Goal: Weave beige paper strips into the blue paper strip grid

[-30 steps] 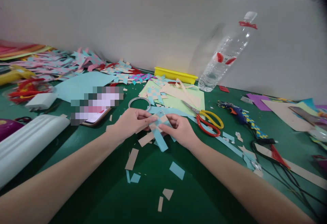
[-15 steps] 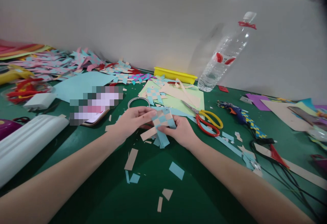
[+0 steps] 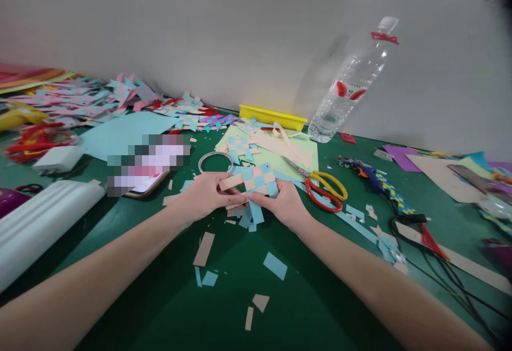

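Observation:
A woven paper piece (image 3: 259, 178) in light blue and pale pink checks is held between both hands above the green table. My left hand (image 3: 208, 195) grips its left side, with thumb and fingers closed near a pale pink strip (image 3: 231, 182) that sticks out to the left. My right hand (image 3: 285, 201) pinches the lower right part, thumb on the front. Below the thumbs a light blue strip (image 3: 256, 212) hangs down. Behind the left hand lies a roll of tape (image 3: 216, 154). Scissors (image 3: 323, 196) with red and yellow handles rest right of the right hand.
Paper scraps (image 3: 275, 265) lie on the green table (image 3: 168, 297). A phone (image 3: 152, 175) and a white charger (image 3: 59, 159) are at left. Toward the wall stand a yellow tray (image 3: 273, 117) and a tilted water bottle (image 3: 348, 87). Black cables (image 3: 444, 273) run at right.
My left fingers have moved from the top left of the woven piece down to its lower left. The pale strip now points up and left of the thumb. The piece has turned slightly.

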`<state>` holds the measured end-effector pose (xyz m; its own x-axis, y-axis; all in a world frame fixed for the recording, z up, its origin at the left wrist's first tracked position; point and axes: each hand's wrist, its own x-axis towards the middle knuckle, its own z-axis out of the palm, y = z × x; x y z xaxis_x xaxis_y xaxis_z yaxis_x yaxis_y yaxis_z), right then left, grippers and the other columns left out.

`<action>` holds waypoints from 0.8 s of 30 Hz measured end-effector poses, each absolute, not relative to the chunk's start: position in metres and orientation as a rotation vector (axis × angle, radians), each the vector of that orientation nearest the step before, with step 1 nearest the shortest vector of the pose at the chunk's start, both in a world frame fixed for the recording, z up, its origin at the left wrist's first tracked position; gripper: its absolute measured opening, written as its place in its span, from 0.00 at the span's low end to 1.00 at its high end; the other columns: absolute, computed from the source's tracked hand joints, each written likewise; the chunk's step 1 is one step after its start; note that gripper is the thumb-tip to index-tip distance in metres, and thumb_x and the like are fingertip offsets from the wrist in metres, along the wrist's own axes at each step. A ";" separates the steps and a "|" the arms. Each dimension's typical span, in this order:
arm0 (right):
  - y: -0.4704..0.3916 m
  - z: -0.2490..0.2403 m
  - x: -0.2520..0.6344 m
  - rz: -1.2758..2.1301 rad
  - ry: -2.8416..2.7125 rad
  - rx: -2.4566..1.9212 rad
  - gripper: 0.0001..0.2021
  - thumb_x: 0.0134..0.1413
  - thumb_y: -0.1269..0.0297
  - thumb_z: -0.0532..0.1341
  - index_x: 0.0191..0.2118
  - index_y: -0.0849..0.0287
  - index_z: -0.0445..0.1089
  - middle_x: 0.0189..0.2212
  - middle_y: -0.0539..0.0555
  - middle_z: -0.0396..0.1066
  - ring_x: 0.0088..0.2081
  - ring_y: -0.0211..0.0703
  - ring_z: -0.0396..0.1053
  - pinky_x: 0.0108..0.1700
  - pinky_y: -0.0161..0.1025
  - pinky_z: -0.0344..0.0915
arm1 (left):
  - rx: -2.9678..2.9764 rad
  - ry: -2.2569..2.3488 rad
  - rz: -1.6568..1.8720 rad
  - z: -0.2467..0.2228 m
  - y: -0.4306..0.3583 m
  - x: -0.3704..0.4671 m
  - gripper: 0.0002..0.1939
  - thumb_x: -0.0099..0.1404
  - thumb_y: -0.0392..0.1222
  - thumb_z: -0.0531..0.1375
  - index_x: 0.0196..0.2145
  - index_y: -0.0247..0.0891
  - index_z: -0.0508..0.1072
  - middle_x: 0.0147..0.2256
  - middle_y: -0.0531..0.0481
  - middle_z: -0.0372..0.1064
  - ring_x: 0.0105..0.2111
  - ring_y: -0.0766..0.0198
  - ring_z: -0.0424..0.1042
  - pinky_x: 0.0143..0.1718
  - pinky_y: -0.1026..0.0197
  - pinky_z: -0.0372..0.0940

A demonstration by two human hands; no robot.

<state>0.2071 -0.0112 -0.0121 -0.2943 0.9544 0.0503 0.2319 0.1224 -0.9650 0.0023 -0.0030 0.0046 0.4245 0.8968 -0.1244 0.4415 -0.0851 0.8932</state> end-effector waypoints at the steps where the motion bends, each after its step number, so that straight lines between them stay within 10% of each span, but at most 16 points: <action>1: -0.011 -0.013 0.207 1.237 -1.636 -1.172 0.17 0.42 0.51 0.66 0.32 0.60 0.72 0.30 0.54 0.74 0.30 0.42 0.70 0.33 0.38 0.67 | 1.699 1.172 0.580 0.004 -0.003 0.002 0.15 0.56 0.52 0.63 0.32 0.37 0.71 0.29 0.49 0.76 0.28 0.59 0.73 0.31 0.59 0.62; 24: -0.012 -0.011 0.206 1.247 -1.670 -1.200 0.14 0.45 0.56 0.66 0.36 0.59 0.73 0.32 0.53 0.76 0.31 0.43 0.72 0.33 0.38 0.68 | 1.548 1.247 0.843 0.009 -0.004 0.004 0.17 0.58 0.53 0.62 0.37 0.38 0.75 0.33 0.49 0.77 0.33 0.61 0.75 0.37 0.62 0.69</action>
<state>0.2059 -0.0120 -0.0113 -0.3071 0.9515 0.0161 0.2552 0.0986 -0.9619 0.0045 -0.0037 0.0087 0.2445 0.9686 -0.0452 0.3188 -0.0363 0.9471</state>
